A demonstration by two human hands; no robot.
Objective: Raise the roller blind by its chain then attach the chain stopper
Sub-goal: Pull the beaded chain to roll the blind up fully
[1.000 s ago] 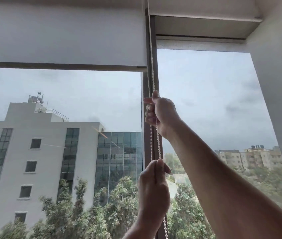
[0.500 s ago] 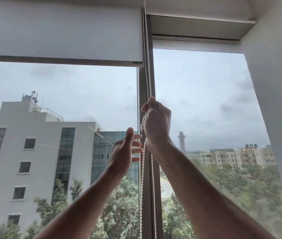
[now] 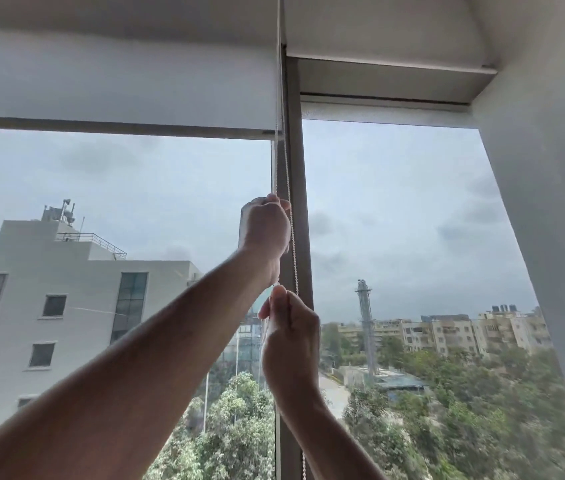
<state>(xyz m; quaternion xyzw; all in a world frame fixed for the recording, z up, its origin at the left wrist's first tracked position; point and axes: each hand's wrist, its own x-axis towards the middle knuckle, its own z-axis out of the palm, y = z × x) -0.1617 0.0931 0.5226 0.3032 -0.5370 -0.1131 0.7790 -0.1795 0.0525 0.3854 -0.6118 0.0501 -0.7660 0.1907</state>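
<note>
Left hand (image 3: pixel 264 227) fisted on the bead chain (image 3: pixel 288 174), right hand (image 3: pixel 289 344) pinching it just below, apparently the same strand. Pull straight down, alternating grips, keeping tension until the roller blind (image 3: pixel 118 88) tops out.

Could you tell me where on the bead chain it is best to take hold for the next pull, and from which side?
Grip the bead chain on the free taut stretch above the left hand, pinching it from the room side. It hangs vertical against the window frame, so only its front is open. The right hand grips lower.
</note>
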